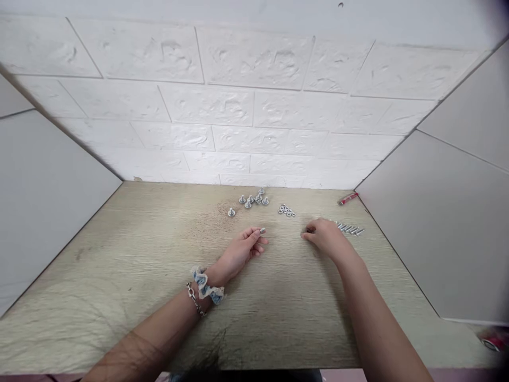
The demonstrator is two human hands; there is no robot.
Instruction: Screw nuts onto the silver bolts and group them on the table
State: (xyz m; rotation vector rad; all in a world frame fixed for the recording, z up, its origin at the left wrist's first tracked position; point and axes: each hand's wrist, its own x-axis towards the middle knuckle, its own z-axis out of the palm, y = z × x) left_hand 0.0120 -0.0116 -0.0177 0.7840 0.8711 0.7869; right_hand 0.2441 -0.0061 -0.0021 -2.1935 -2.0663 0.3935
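My left hand (pixel 245 246) is closed, thumb and forefinger pinching a small silver bolt (pixel 262 231) whose tip shows past the fingers. To the right, my right hand (pixel 323 236) hovers at the tabletop with thumb and forefinger nearly together; what lies in or under them is too dark to make out. Beside that hand, a row of silver bolts (pixel 350 229) lies slanted, partly hidden by it. Between and behind both hands sits a cluster of hex nuts (pixel 286 210). Farther back, several bolts with wide washers (pixel 248 203) stand on their heads.
The wooden tabletop (pixel 159 254) is bounded by a white brick-pattern wall (pixel 230 111) and grey side panels (pixel 445 223). A red cylindrical object (pixel 348 199) lies in the back right corner. Another red object (pixel 493 341) shows at the lower right edge.
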